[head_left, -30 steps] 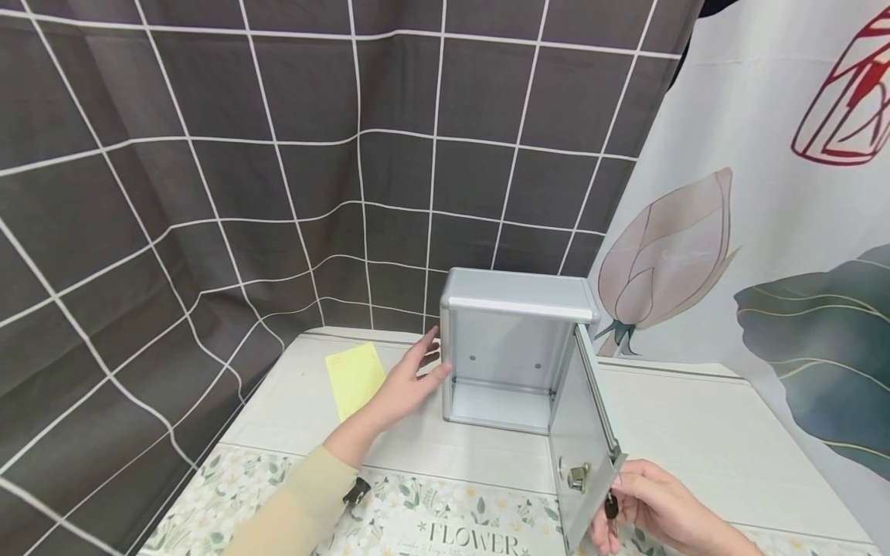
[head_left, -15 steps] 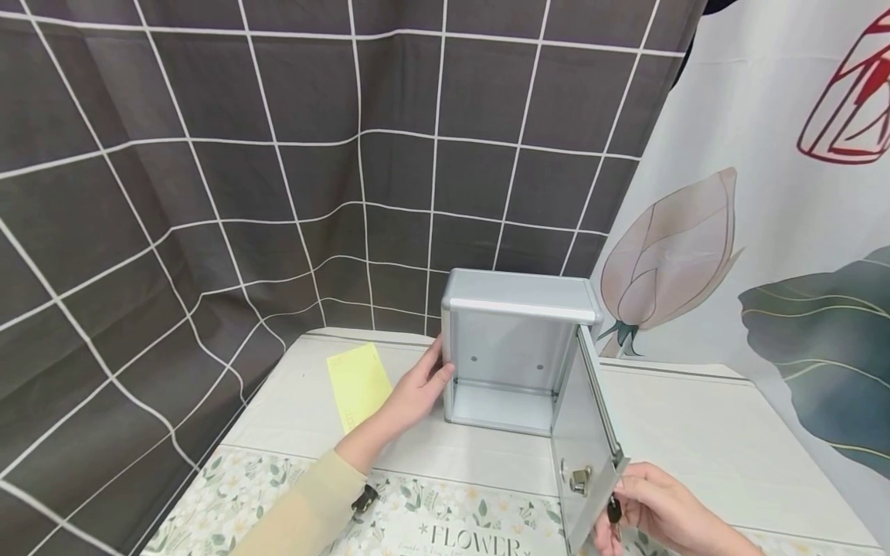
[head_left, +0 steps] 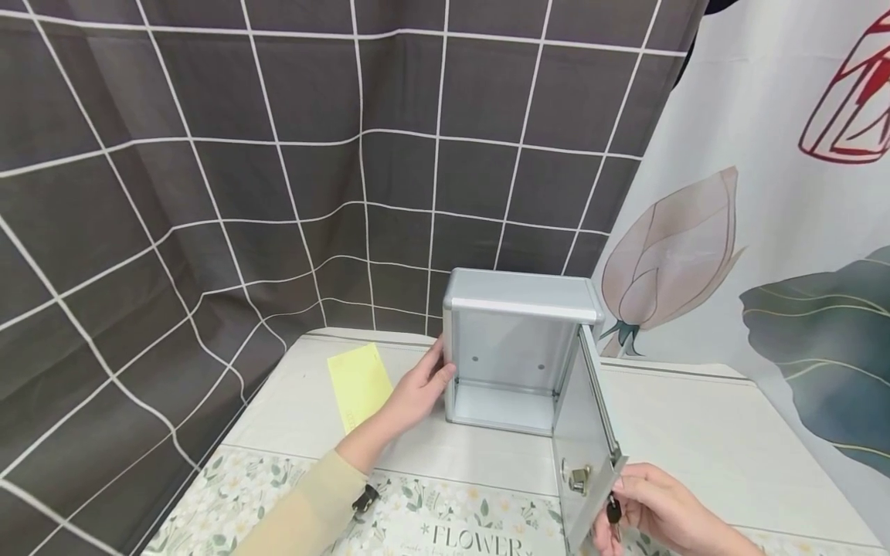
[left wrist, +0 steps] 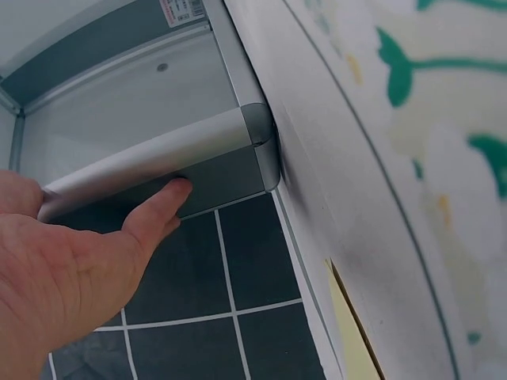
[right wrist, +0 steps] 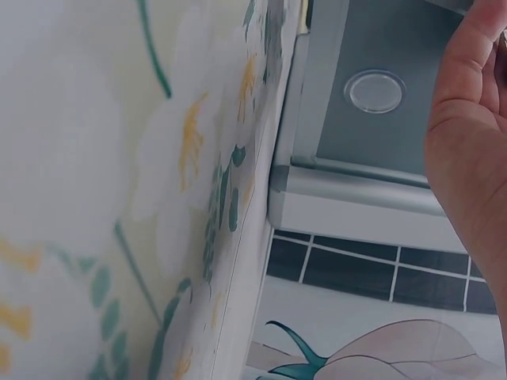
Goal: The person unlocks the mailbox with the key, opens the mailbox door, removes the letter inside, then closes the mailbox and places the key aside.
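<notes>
A silver metal lockable box [head_left: 521, 297] stands on the table, its hinged door [head_left: 584, 432] swung out toward me at the right. My left hand [head_left: 417, 390] grips the box's left side wall, thumb at the front edge and fingers along the outer side. In the left wrist view the hand [left wrist: 87, 261] spans that wall. At the door's free edge, my right hand [head_left: 657, 502] pinches a key at the lock on the outer face, the pinched part hidden by the fingers. A black-headed key [head_left: 613, 510] dangles beside them. The lock's cam [head_left: 579, 479] shows on the door's inner face.
A yellow paper slip [head_left: 358, 382] lies left of the box. The tablecloth [head_left: 480, 510] has a floral print with the word FLOWER. A dark grid-patterned curtain [head_left: 389, 177] hangs behind, and a white curtain with lotus print [head_left: 667, 255] hangs at the right.
My left hand has closed in on the box's left side, its spread fingers now lying against the wall. The right hand and the door have hardly moved.
</notes>
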The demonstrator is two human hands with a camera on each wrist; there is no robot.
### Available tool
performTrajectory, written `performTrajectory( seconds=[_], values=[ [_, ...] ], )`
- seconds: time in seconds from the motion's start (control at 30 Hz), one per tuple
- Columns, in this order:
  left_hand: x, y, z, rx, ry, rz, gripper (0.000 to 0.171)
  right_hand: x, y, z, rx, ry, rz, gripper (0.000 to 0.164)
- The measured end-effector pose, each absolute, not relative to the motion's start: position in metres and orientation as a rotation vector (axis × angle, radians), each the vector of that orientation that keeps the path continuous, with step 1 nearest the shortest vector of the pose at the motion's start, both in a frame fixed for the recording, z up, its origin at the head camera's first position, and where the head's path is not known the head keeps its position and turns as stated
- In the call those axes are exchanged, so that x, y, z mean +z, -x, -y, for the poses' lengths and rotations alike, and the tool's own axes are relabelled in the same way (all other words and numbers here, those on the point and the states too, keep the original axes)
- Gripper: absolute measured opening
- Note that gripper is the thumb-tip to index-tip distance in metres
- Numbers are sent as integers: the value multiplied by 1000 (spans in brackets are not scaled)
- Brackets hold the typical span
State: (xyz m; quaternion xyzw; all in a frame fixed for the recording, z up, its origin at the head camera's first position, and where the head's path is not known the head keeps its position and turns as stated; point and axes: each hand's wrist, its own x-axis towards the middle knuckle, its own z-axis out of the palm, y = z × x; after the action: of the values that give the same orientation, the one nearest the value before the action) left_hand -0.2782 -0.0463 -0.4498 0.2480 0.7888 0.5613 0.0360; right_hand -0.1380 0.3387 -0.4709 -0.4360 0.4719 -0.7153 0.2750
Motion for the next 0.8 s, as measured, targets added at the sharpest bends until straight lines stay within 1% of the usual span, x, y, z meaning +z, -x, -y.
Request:
performTrajectory(
  seconds=[0.23,0.43,0.67,0.8],
  values=[
    [-447,276,47,1719,-761,-2413,72,-466,133,-328,-1932,1099,-1288,63],
    [-448,277,47,1712,-752,-2421,72,-460,127,-314,-1983,937,-1181,63],
    [-450,278,47,1727,-760,-2418,71,-458,125,-299,-2009,891,-1207,51],
    [-450,277,46,1747,-740,-2396,70,-457,125,-294,-2021,875,-1215,48]
  ],
)
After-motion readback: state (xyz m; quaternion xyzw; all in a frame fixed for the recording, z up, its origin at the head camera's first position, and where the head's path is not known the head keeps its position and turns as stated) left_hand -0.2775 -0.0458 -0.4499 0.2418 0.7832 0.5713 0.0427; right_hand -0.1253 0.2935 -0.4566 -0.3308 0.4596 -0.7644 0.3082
